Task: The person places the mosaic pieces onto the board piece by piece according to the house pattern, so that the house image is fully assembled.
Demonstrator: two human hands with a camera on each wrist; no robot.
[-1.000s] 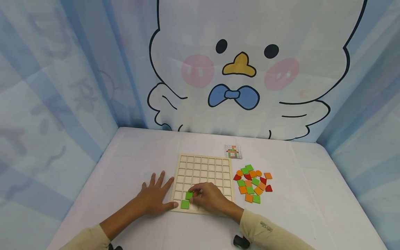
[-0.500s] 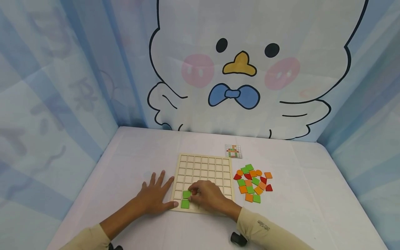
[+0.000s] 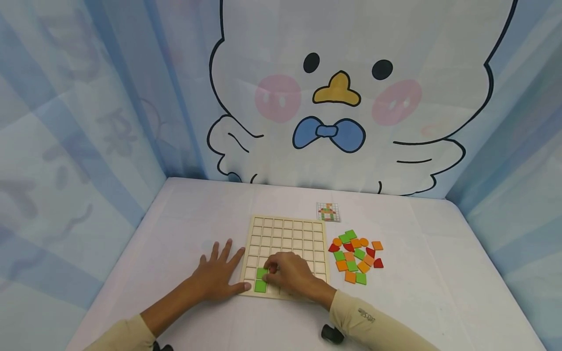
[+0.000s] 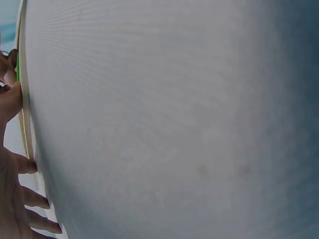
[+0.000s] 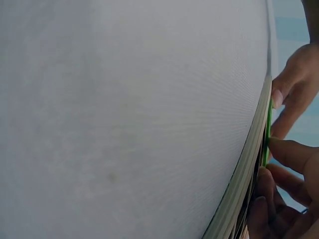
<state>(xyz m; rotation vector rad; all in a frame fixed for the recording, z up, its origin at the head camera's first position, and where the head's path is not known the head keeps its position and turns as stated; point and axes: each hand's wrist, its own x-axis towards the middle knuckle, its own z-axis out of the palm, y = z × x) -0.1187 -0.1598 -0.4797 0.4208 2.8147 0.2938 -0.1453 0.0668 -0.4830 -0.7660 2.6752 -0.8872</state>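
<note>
A wooden grid board (image 3: pixel 287 233) lies on the table, with two green square tiles near its lower left corner. My right hand (image 3: pixel 293 274) is over the board and pinches the upper green tile (image 3: pixel 261 273) at its right edge, thumb and forefinger bent. Just below it, the lower green tile (image 3: pixel 260 286) sits in a cell. In the right wrist view, the thumb and a finger (image 5: pixel 289 154) meet the green edge above the board's side. My left hand (image 3: pixel 219 275) rests spread beside the board, its thumb on the left corner.
Right of the board lies a loose group of green, orange and red pieces, among them an orange tile (image 3: pixel 376 245) and a red piece (image 3: pixel 378 263). A small pattern card (image 3: pixel 328 212) is behind the board. The white table (image 3: pixel 439 273) meets printed curtains.
The upper green tile has shifted slightly left and now lines up above the lower one. My right hand moved a little left with it; the left hand stayed put.
</note>
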